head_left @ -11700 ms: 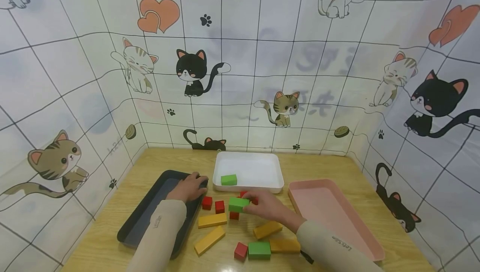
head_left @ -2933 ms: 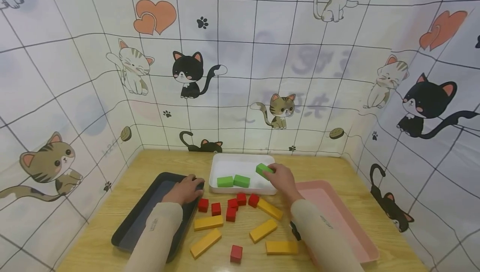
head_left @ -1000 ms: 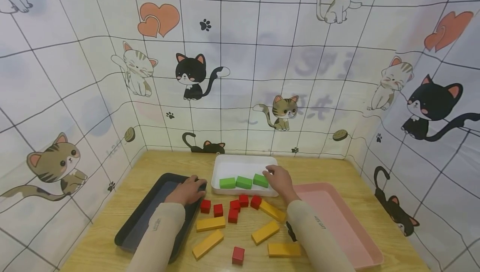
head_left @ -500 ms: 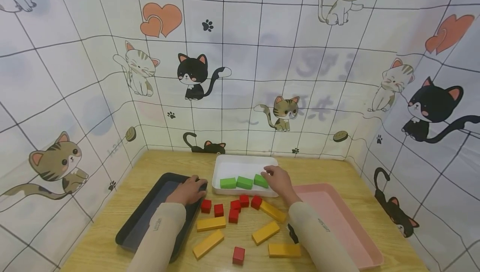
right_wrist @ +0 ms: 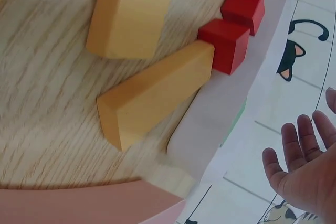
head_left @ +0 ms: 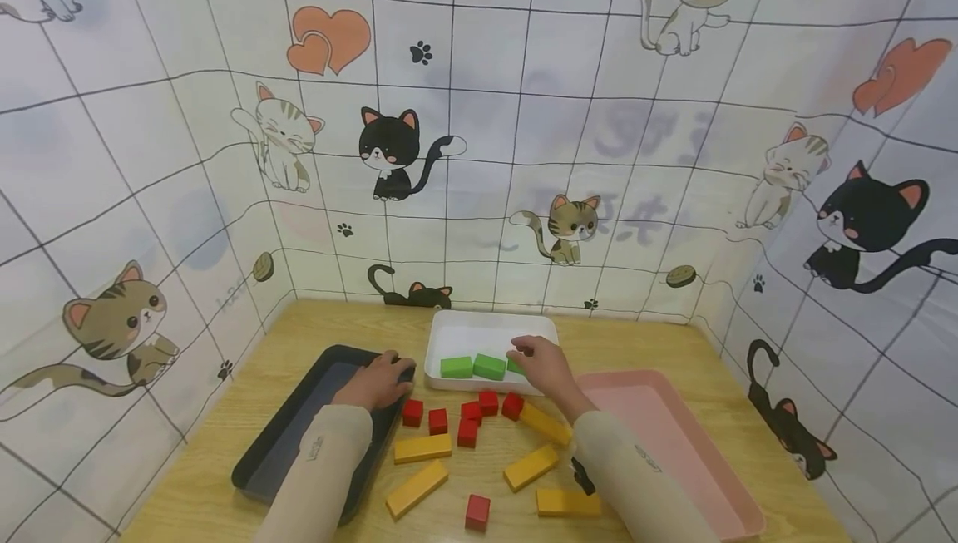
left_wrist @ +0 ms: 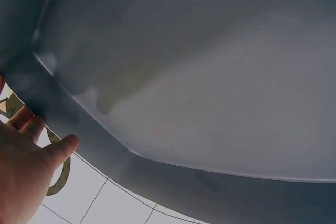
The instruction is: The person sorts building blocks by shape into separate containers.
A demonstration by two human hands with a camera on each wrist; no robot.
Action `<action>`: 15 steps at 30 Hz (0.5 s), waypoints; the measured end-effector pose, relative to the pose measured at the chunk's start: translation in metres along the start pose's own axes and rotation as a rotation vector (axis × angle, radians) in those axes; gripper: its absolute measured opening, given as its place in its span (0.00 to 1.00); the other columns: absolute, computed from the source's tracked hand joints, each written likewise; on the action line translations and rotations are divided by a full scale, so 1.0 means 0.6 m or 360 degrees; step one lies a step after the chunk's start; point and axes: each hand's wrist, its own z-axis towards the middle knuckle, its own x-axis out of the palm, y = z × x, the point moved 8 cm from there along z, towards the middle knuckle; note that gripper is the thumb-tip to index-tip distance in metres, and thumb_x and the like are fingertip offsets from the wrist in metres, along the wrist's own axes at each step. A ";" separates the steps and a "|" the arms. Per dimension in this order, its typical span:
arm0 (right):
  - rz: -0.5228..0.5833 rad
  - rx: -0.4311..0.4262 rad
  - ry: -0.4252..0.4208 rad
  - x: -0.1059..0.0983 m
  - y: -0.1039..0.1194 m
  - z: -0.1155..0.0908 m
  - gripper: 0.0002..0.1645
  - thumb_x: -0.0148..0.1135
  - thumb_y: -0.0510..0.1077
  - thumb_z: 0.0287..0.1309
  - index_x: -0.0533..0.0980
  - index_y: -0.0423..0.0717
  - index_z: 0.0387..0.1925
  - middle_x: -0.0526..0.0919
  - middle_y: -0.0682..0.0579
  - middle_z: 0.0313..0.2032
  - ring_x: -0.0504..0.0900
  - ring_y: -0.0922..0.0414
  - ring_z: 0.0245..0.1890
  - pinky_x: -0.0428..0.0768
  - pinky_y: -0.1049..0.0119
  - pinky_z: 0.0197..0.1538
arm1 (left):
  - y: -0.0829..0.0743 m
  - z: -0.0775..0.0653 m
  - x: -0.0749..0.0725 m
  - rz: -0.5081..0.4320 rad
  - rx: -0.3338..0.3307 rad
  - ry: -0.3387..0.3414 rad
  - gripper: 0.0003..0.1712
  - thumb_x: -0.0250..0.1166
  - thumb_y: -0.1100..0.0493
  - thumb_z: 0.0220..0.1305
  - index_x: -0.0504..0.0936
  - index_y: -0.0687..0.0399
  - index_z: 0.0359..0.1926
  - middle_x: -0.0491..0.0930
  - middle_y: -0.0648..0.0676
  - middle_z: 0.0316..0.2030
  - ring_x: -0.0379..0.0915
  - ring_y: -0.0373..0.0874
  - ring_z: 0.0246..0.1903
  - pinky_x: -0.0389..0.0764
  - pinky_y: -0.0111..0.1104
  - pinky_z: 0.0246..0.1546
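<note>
My left hand (head_left: 380,381) rests on the far right edge of a dark tray (head_left: 295,422). In the left wrist view its fingers (left_wrist: 35,125) lie at that tray's rim, loosely bent. Over the right part of a white tray (head_left: 479,330) hovers my right hand (head_left: 545,368), holding nothing. The right wrist view shows that hand's fingers (right_wrist: 291,139) apart and relaxed. Three green blocks sit in a row along the white tray's near side: a left one (head_left: 456,367), a middle one (head_left: 490,367) and a right one (head_left: 515,366), which the right hand mostly hides.
Several red cubes (head_left: 467,432) lie on the wooden table in front of the white tray, and one red cube (head_left: 477,512) lies nearer. Several yellow blocks (head_left: 530,466) are spread among them. A pink tray (head_left: 674,451) stands at the right. Cat-print cloth (head_left: 479,135) surrounds the table.
Two more green blocks have joined the first in the white tray. My right hand has let go of the third and since shifted slightly left. My left hand has stayed on the dark tray.
</note>
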 end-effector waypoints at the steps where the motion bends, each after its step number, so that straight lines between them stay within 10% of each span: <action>1: -0.0004 -0.0007 0.0010 0.002 0.002 -0.002 0.21 0.63 0.47 0.66 0.80 0.42 0.56 0.82 0.46 0.52 0.79 0.47 0.53 0.77 0.49 0.57 | -0.001 0.000 -0.001 -0.0005 0.0005 -0.0002 0.25 0.61 0.51 0.71 0.73 0.47 0.67 0.62 0.65 0.69 0.58 0.63 0.68 0.61 0.63 0.63; 15: 0.0041 -0.0110 0.0223 0.052 0.035 -0.040 0.20 0.65 0.47 0.65 0.80 0.43 0.55 0.83 0.46 0.51 0.79 0.48 0.52 0.79 0.51 0.55 | -0.001 0.002 0.001 0.0012 0.0016 0.0010 0.26 0.61 0.50 0.71 0.73 0.47 0.67 0.62 0.65 0.69 0.58 0.63 0.68 0.62 0.63 0.62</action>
